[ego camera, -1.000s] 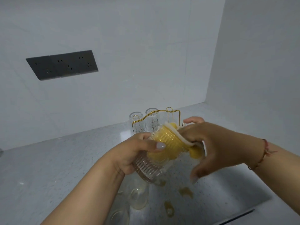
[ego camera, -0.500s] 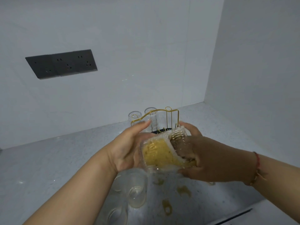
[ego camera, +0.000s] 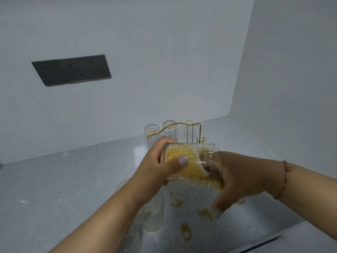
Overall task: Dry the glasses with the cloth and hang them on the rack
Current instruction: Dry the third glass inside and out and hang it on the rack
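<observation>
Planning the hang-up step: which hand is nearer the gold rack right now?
Left. The left hand, gripping the ribbed glass, sits just in front of the gold rack. The right hand, pushing the yellow cloth into the glass, is farther right and nearer the camera.

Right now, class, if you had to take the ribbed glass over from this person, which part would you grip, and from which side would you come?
Probably grip the ribbed glass round its side wall, coming from above. It lies nearly level, the left hand holds its closed end, and the right hand has fingers and the yellow cloth in its mouth. The top wall is bare, and the ribs may help the grip.
</observation>
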Demonstrator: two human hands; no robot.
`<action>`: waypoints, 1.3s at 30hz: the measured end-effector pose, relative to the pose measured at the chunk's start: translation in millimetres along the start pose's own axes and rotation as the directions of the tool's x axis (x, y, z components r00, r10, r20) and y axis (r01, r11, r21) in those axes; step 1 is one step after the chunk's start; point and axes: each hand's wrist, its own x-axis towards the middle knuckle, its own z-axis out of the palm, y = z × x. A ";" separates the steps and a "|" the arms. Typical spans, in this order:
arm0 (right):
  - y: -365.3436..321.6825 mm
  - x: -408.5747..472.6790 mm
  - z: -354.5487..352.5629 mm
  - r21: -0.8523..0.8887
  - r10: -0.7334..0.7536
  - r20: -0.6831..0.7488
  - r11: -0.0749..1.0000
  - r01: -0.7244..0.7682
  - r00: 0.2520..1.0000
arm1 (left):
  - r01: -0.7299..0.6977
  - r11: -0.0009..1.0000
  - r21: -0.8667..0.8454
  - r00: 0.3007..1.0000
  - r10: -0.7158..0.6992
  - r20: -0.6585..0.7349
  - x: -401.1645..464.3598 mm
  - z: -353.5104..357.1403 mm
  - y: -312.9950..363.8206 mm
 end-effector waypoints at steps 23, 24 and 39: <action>30.6 20.6 29.1 0.700 0.049 0.096 0.707 -0.102 0.994 | -0.095 0.986 0.134 0.992 0.106 -0.073 -3.6 -9.5 -26.0; 35.6 20.8 33.3 0.817 0.077 0.113 0.560 -0.137 0.991 | -0.218 0.945 0.244 0.971 0.236 -0.047 -5.2 -10.6 -30.0; 36.4 28.8 46.8 -0.112 0.012 0.011 0.994 -0.011 1.000 | 0.204 0.961 -0.187 0.971 -0.223 -0.083 -7.5 -10.1 -18.4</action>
